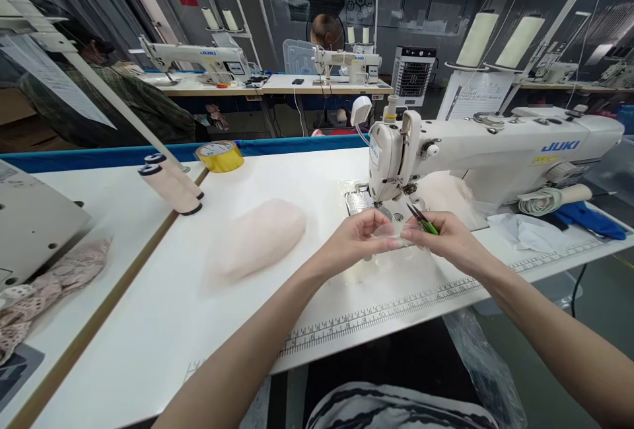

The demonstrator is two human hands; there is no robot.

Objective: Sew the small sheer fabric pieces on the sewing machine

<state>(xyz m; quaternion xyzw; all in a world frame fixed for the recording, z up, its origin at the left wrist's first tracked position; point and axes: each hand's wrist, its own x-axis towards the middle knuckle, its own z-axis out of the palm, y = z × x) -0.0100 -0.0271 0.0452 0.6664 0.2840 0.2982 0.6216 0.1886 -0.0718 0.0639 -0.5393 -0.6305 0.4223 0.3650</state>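
My left hand and my right hand meet just in front of the white sewing machine, pinching a small sheer piece of fabric between them. The right hand also holds green-handled thread snips, blades pointing up toward the needle area. The fabric piece is thin and almost see-through, so its edges are hard to make out. Both hands hover a little above the white table, close to the machine's presser foot.
A pale pink fabric pile lies left of the hands. Two thread cones and a yellow tape roll sit farther back left. Lace fabric lies at far left. Blue cloth rests right of the machine. A person sits beyond.
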